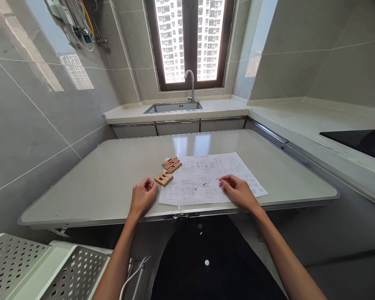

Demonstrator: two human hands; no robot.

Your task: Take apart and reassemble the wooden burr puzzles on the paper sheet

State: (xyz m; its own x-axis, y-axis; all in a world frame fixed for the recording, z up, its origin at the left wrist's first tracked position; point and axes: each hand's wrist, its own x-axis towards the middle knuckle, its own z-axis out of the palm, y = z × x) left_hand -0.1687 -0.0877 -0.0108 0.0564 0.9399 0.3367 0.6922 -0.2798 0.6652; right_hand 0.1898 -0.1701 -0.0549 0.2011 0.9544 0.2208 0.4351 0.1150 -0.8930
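Observation:
A printed white sheet (203, 175) lies on the pale folding table (90, 179). Several notched wooden pieces rest at its left edge: a lighter block (163, 178) in front and darker pieces (172, 164) behind it. Two tiny objects (196, 188) sit near the sheet's middle, too small to identify. My left hand (143, 195) rests curled on the table, left of the lighter block and apart from it, with nothing visible in it. Over the sheet's right part is my right hand (237, 189), thumb and index finger pinched together around something too small to make out.
Behind the table, a counter holds a sink (175, 107) with a tap (191, 85) below the window. A dark hob (359, 141) is on the right counter. A perforated pale rack (54, 266) stands at the lower left. Tiled walls flank the table.

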